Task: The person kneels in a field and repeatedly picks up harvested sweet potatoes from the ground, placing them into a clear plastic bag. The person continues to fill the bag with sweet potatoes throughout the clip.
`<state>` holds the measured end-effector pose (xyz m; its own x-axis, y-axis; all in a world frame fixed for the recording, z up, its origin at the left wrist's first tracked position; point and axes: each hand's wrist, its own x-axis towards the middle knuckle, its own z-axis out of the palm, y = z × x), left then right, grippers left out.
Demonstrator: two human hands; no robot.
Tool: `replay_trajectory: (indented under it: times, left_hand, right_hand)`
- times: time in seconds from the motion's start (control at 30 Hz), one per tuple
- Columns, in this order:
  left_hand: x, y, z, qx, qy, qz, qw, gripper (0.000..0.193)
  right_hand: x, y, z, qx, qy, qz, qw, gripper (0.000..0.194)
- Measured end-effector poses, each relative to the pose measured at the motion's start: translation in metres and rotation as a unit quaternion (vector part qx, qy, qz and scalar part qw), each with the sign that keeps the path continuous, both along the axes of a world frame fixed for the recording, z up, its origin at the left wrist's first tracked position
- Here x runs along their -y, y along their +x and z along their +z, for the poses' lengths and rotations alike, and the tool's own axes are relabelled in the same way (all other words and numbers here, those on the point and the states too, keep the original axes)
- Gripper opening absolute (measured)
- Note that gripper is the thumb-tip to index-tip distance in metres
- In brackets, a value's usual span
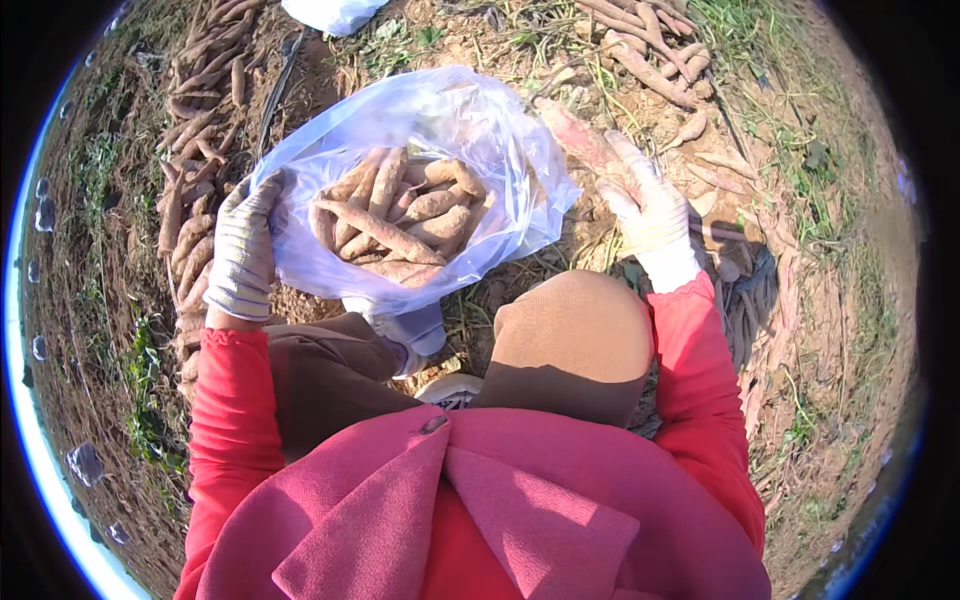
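Note:
A clear plastic bag stands wide-mouthed in front of my knees, with several soil-covered sweet potatoes piled inside. My left hand, in a striped knit glove, grips the bag's left rim; its fingertips are partly hidden by the plastic. To the right of the bag, my gloved right hand holds a long sweet potato whose skin shows reddish patches. This root points up and left, just outside the bag's right edge.
A long row of sweet potatoes lies on the soil at left. Another heap sits at upper right, with loose roots below it. A white plastic bag is at the top edge. Green vines grow at right.

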<state>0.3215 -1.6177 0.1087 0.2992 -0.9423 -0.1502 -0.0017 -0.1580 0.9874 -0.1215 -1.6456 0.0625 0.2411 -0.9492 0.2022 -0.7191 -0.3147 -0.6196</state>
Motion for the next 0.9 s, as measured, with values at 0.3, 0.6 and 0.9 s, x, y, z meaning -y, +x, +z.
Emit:
replay_trajectory:
  times: [0.3, 0.6, 0.9]
  left_hand:
    - [0.013, 0.061, -0.012, -0.034, 0.012, -0.004, 0.999, 0.039]
    - [0.030, 0.061, -0.011, -0.149, 0.089, 0.127, 0.977, 0.042]
    - [0.034, 0.080, -0.016, -0.087, 0.060, 0.159, 0.982, 0.046]
  right_hand:
    - [0.011, -0.069, 0.004, -0.086, -0.114, -0.228, 0.963, 0.047]
    - [-0.211, -0.473, -0.108, -0.208, 0.265, -0.748, 0.572, 0.062]
    - [-0.158, -0.493, -0.123, -0.289, 0.036, -0.664, 0.689, 0.051]
